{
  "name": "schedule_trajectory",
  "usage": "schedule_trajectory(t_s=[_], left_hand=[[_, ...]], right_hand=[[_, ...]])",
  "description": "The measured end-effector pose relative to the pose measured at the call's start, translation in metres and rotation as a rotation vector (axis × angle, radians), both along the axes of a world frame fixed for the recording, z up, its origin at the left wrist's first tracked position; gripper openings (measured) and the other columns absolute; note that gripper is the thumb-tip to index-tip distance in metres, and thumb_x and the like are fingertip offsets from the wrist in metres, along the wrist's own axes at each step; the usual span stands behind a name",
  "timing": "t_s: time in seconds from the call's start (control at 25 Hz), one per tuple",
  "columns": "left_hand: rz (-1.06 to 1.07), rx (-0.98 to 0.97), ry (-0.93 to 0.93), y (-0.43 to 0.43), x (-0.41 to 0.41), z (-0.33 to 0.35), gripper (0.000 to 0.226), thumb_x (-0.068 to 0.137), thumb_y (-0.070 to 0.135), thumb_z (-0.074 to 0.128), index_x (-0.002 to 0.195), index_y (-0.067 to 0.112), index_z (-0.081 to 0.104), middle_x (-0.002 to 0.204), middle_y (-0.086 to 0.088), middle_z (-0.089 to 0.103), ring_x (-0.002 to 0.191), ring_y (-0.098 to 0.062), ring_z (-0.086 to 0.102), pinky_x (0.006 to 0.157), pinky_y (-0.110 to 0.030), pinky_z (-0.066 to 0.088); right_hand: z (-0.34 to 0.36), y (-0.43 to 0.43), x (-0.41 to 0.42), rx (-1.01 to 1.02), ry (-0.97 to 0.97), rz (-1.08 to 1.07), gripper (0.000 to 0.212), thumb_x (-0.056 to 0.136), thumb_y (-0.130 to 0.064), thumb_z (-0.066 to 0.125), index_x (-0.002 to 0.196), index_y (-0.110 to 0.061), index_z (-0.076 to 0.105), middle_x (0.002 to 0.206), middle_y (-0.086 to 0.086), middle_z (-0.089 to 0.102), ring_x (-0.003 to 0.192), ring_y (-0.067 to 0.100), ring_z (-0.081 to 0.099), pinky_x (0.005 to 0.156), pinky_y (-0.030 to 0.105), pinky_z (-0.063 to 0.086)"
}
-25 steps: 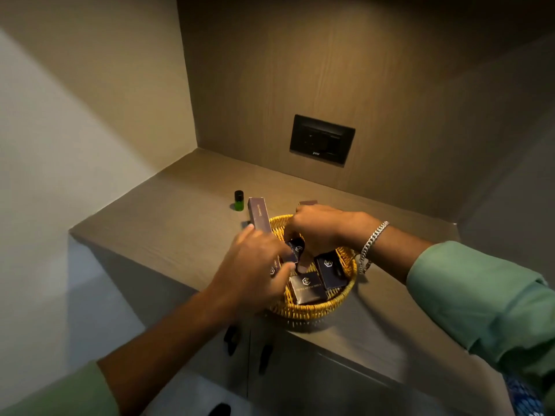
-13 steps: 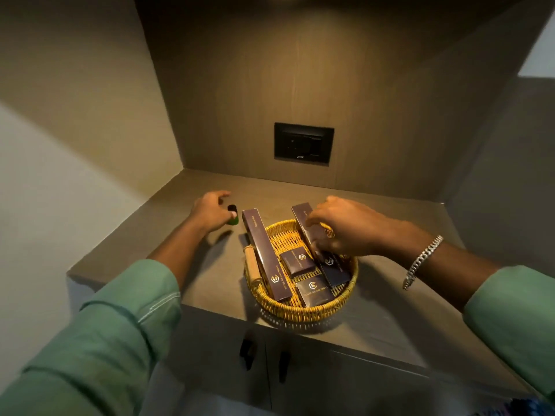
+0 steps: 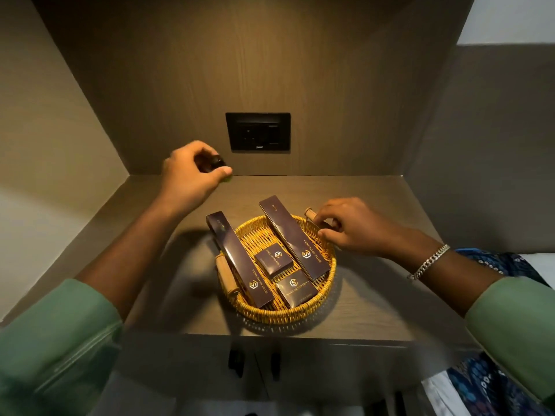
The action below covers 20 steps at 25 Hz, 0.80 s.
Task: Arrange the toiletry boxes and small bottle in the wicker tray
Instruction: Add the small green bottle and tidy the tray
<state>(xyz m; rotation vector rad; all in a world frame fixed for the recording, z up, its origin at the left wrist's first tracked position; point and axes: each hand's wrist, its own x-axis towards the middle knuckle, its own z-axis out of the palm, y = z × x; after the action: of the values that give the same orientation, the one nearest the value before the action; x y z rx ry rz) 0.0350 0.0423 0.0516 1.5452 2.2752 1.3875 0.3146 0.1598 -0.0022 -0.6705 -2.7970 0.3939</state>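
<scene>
A round wicker tray (image 3: 300,315) sits near the counter's front edge. Two long dark boxes lie in it: one (image 3: 238,259) over the left rim, one (image 3: 292,237) slanting over the far rim. Between them lie a small square box (image 3: 274,260) and a second small box (image 3: 295,288) nearer me. My left hand (image 3: 187,172) is raised above the counter to the tray's far left, closed on the small bottle (image 3: 214,163) with a dark cap; a bit of green shows by the thumb. My right hand (image 3: 345,226) rests on the tray's right wooden handle (image 3: 310,214).
The counter (image 3: 375,295) sits in a niche with walls left, back and right. A black socket plate (image 3: 258,132) is on the back wall. A second wooden handle (image 3: 226,276) is on the tray's left rim. Cabinet doors with dark pulls (image 3: 235,360) are below.
My left hand has lifted the small bottle off the counter. My right hand has left the boxes and moved to the tray's right handle. The view has moved closer.
</scene>
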Motion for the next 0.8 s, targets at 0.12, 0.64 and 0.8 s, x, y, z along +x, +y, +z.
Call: schedule_trajectory(t_s=[0.12, 0.64, 0.8], left_hand=[[-0.212, -0.204, 0.063, -0.006, 0.049, 0.004, 0.029, 0.069, 0.033, 0.082, 0.091, 0.023, 0.066, 0.080, 0.010, 0.064, 0.075, -0.002, 0.060, 0.059, -0.017, 0.044], [-0.039, -0.631, 0.288, 0.005, 0.072, -0.058, 0.038, 0.072, 0.042, 0.078, 0.102, 0.024, 0.064, 0.099, 0.002, 0.069, 0.104, -0.022, 0.057, 0.098, -0.048, 0.033], [-0.041, -0.528, 0.289, -0.015, 0.079, -0.043, 0.049, 0.076, 0.043, 0.073, 0.120, 0.025, 0.058, 0.111, 0.004, 0.067, 0.113, -0.021, 0.051, 0.095, -0.047, 0.034]], right_hand=[[0.000, -0.001, 0.001, -0.067, 0.035, -0.008, 0.025, 0.088, -0.028, 0.062, 0.109, -0.018, 0.070, 0.107, 0.003, 0.068, 0.088, 0.012, 0.058, 0.076, 0.034, 0.053], [-0.001, -0.003, 0.004, -0.067, 0.075, -0.011, 0.027, 0.087, -0.024, 0.064, 0.111, -0.013, 0.069, 0.112, 0.005, 0.069, 0.091, 0.011, 0.057, 0.078, 0.033, 0.052], [-0.003, -0.002, 0.006, -0.094, 0.078, -0.024, 0.024, 0.087, -0.026, 0.065, 0.109, -0.017, 0.070, 0.112, 0.004, 0.068, 0.082, 0.009, 0.058, 0.070, 0.028, 0.051]])
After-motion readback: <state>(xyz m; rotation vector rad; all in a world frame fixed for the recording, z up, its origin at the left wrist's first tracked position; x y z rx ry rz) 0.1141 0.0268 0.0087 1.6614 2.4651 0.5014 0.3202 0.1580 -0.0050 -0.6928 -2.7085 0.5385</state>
